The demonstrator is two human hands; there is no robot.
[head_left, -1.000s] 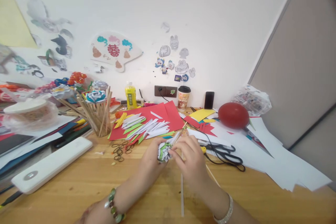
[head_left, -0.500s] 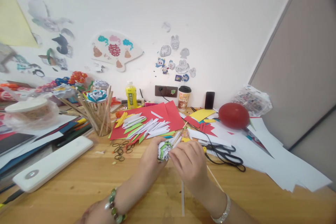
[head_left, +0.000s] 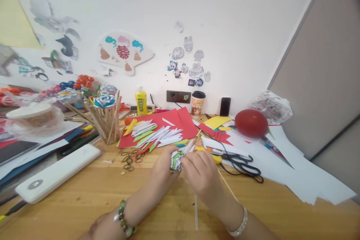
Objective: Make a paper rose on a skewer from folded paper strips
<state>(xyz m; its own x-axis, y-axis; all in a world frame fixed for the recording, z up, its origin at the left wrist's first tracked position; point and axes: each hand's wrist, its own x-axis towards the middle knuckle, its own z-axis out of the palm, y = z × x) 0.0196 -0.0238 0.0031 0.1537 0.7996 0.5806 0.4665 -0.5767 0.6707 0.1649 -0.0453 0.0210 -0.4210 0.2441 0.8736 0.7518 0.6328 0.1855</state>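
Both hands are closing on the paper flower (head_left: 176, 159) over the table (head_left: 84, 195): left hand (head_left: 164, 167) is bracing it, right hand (head_left: 201, 172) is pinching from three o'clock; scissors (head_left: 239, 163) are lying further right.

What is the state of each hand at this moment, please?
Left hand: closed on the green-and-white paper flower.
Right hand: fingers pinch the same paper flower from the other side.
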